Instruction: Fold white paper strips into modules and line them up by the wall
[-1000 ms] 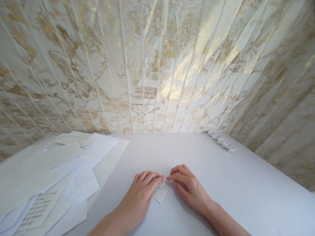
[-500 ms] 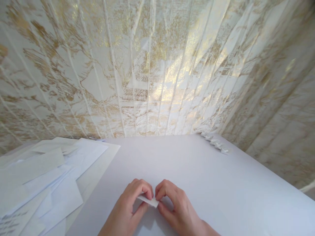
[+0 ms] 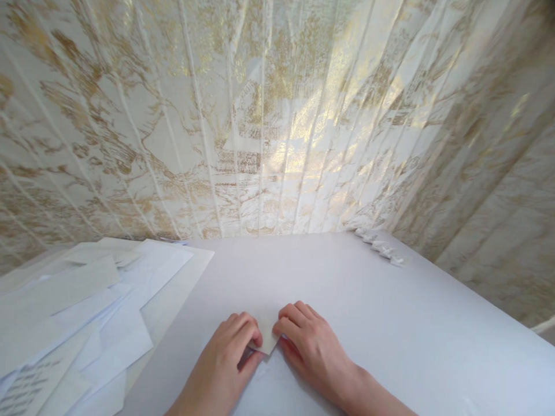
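A small folded piece of white paper point(image 3: 267, 341) is held low over the white table point(image 3: 390, 341), near its front middle. My left hand point(image 3: 225, 364) pinches the paper's left edge with curled fingers. My right hand point(image 3: 310, 349) pinches its right edge, fingers curled as well. The two hands almost touch at the fingertips. Much of the paper is hidden between the fingers.
A loose pile of white sheets and paper strips point(image 3: 78, 312), some printed, covers the table's left side. Several small folded paper pieces point(image 3: 379, 247) lie in a row at the back right. A gold-patterned curtain point(image 3: 277, 115) hangs close behind and along the right edge.
A second ago the paper lay flat under my fingertips. Both hands then picked it up in a pinch, and now hold it turned a little more upright and slightly farther from me.
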Demonstrator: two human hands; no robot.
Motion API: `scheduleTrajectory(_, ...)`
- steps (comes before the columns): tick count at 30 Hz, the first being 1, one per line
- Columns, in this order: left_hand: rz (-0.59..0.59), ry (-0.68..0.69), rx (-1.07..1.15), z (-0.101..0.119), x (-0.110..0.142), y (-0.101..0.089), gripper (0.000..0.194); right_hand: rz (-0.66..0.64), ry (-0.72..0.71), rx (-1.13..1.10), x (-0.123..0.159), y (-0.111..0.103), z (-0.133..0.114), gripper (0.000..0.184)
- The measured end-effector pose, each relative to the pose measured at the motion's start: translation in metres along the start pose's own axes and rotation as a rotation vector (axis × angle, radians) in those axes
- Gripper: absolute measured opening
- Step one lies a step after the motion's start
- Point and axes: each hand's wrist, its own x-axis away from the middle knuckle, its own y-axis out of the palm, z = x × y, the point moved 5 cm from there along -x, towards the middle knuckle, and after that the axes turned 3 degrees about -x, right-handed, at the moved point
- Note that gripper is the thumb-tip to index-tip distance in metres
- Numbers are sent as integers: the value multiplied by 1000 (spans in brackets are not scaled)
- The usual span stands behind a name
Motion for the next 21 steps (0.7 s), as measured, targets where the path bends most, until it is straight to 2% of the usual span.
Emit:
scheduleTrajectory(4, 11, -31, -61, -3, -1, -3, 13, 1, 74, -85, -4, -1, 6, 13)
scheduleTrajectory(11, 36, -113, -208, -5, -7, -10, 19, 17, 259, -146, -15, 6, 21, 17)
scheduleTrajectory(21, 35, -100, -295, -1, -6, -8, 17, -3, 329, -84, -17, 10, 18, 17)
